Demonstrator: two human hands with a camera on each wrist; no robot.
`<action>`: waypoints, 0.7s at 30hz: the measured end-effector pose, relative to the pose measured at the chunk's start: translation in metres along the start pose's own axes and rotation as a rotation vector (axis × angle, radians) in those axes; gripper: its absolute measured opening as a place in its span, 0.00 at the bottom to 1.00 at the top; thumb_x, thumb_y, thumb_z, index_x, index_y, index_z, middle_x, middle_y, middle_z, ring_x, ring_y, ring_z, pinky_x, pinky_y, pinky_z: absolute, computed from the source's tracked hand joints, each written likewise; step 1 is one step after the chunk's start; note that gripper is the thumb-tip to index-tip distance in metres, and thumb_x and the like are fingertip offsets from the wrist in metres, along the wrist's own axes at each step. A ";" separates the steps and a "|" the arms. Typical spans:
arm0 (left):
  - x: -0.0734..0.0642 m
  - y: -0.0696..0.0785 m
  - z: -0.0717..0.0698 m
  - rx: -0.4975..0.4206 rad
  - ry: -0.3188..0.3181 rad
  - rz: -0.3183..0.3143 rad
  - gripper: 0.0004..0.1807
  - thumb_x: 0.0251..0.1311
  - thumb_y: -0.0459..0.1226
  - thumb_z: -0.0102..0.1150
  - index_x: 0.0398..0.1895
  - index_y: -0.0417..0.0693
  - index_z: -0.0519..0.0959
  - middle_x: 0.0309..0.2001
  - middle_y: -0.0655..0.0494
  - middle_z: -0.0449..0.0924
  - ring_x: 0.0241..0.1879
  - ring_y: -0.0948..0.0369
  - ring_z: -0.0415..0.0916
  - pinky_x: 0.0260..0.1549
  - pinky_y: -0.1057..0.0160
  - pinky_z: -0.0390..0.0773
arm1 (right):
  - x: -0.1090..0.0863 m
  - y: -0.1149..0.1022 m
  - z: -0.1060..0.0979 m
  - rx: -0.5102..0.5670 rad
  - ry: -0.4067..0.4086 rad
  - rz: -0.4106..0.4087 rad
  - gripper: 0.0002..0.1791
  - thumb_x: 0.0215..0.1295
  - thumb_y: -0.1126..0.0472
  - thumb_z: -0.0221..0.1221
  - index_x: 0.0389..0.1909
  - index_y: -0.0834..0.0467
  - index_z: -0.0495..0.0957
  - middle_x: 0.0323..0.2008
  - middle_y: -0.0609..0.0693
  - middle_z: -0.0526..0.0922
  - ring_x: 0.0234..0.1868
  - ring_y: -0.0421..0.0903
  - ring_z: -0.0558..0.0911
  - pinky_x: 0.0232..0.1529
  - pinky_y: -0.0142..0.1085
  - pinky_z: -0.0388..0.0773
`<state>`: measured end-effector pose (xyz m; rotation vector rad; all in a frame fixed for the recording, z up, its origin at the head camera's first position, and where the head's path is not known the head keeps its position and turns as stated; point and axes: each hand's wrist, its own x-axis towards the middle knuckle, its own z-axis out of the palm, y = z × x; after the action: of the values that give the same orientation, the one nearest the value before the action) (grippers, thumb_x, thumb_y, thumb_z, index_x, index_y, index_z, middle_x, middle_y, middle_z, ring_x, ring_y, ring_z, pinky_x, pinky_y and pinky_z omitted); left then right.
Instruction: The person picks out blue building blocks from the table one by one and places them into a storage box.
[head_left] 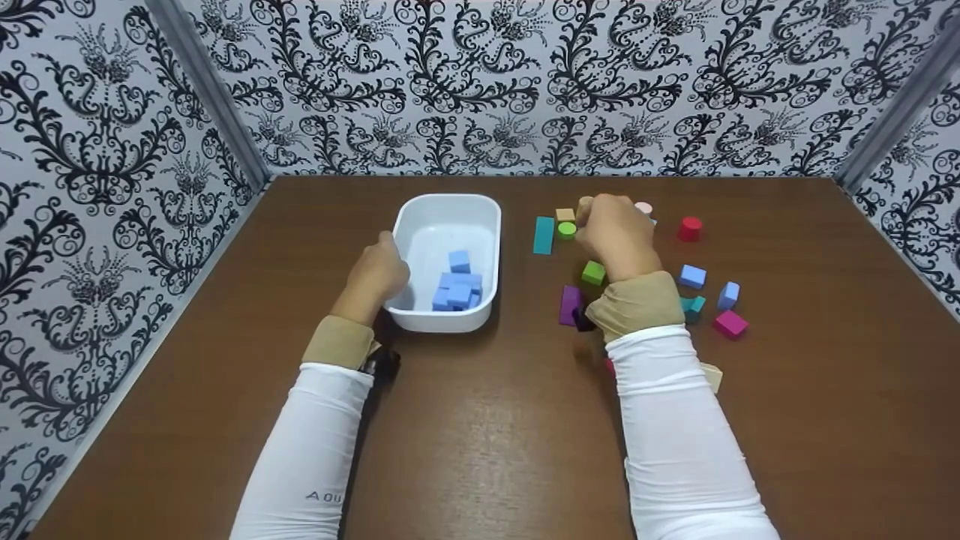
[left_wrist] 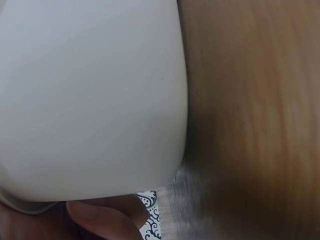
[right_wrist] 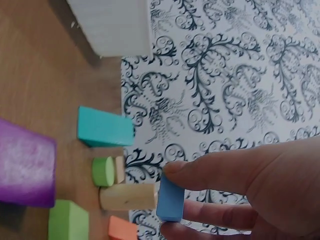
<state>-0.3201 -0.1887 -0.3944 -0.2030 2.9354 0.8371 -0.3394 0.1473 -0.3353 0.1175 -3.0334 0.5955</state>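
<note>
My left hand (head_left: 377,270) grips the left rim of a white plastic tub (head_left: 444,322). In the left wrist view the tub's outer wall (left_wrist: 95,100) fills much of the picture, with fingertips (left_wrist: 102,220) at its lower edge. Several light blue blocks (head_left: 459,291) lie inside the tub. Over the scattered blocks to the right is my right hand (head_left: 619,234). Its thumb and fingers pinch a blue block (right_wrist: 170,200), which the hand hides in the head view. Near that block stands a natural wood block (right_wrist: 127,196), beside a green cylinder (right_wrist: 102,171).
Left of the right hand lie a teal block (head_left: 544,235), a green cube (head_left: 593,273) and a purple block (head_left: 569,304). To its right are a red cylinder (head_left: 690,229), two blue blocks (head_left: 692,276) and a magenta block (head_left: 730,325). Patterned walls (head_left: 480,90) border the brown table (head_left: 480,450).
</note>
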 end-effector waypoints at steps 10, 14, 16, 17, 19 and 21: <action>0.000 0.001 -0.001 -0.004 -0.011 -0.007 0.35 0.73 0.32 0.41 0.81 0.30 0.51 0.69 0.27 0.71 0.67 0.38 0.74 0.67 0.40 0.72 | -0.006 -0.022 -0.001 0.019 0.002 -0.072 0.15 0.72 0.61 0.64 0.56 0.58 0.88 0.63 0.60 0.84 0.62 0.63 0.81 0.57 0.58 0.79; 0.002 0.000 -0.001 -0.014 -0.018 -0.018 0.34 0.73 0.31 0.42 0.81 0.31 0.52 0.68 0.27 0.72 0.65 0.39 0.75 0.66 0.40 0.74 | -0.010 -0.031 -0.001 0.030 0.014 -0.107 0.14 0.72 0.60 0.66 0.54 0.58 0.89 0.62 0.59 0.85 0.62 0.62 0.82 0.57 0.57 0.80; 0.002 0.000 -0.001 -0.015 -0.024 -0.022 0.34 0.73 0.31 0.42 0.81 0.31 0.53 0.68 0.28 0.73 0.65 0.39 0.76 0.65 0.40 0.74 | -0.011 -0.035 -0.001 0.041 0.015 -0.121 0.14 0.71 0.61 0.66 0.54 0.58 0.89 0.61 0.59 0.85 0.60 0.60 0.83 0.56 0.55 0.81; 0.003 0.000 0.000 -0.015 -0.026 -0.025 0.34 0.73 0.31 0.43 0.80 0.31 0.53 0.68 0.28 0.73 0.64 0.39 0.76 0.65 0.40 0.75 | -0.012 -0.038 -0.001 0.044 0.014 -0.126 0.14 0.70 0.61 0.66 0.54 0.58 0.89 0.61 0.59 0.86 0.60 0.60 0.83 0.55 0.55 0.81; 0.003 0.000 0.000 -0.010 -0.024 -0.027 0.34 0.73 0.31 0.43 0.80 0.31 0.53 0.68 0.28 0.73 0.64 0.39 0.76 0.64 0.40 0.75 | -0.013 -0.042 0.000 0.044 0.009 -0.138 0.15 0.70 0.61 0.66 0.54 0.58 0.89 0.60 0.58 0.86 0.60 0.59 0.82 0.57 0.54 0.80; 0.003 0.000 0.000 -0.007 -0.023 -0.027 0.34 0.73 0.31 0.42 0.80 0.31 0.53 0.68 0.28 0.73 0.64 0.39 0.76 0.65 0.40 0.74 | -0.014 -0.047 0.002 0.036 0.010 -0.148 0.14 0.70 0.60 0.67 0.53 0.57 0.89 0.59 0.57 0.87 0.60 0.61 0.82 0.58 0.54 0.79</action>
<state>-0.3231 -0.1892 -0.3947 -0.2316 2.9014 0.8408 -0.3211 0.1042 -0.3202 0.3357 -2.9706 0.6355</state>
